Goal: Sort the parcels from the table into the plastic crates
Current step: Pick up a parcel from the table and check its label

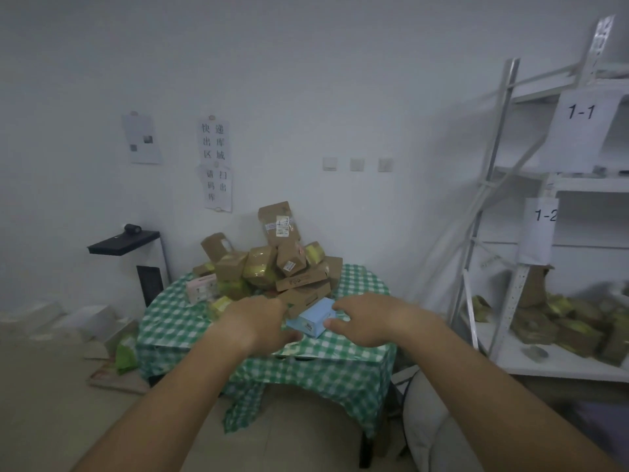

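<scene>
White wall and a table (170, 321) in a green-checked cloth set the scene, with a heap of parcels (272, 264) piled at the table's middle. At the heap's near edge lies a light blue box (315, 316), flat on the cloth and leaning against brown cartons behind it. The right hand (366, 321) is at its right end, thumb touching the near corner and fingers curled toward the far side; whether they have closed on it I cannot tell. The left hand (260, 320) hangs just beside the box's left end, fingers bent down and hidden, thumb pointing toward the box; no grasp is visible.

To lift it well, I judge both ends should be pinched firmly and the box drawn toward the person before rising, so the cartons resting against it do not slide off.

A metal shelving rack (503, 185) with labels 1-1 and 1-2 stands to the right, holding more parcels. No crate is in view.
</scene>
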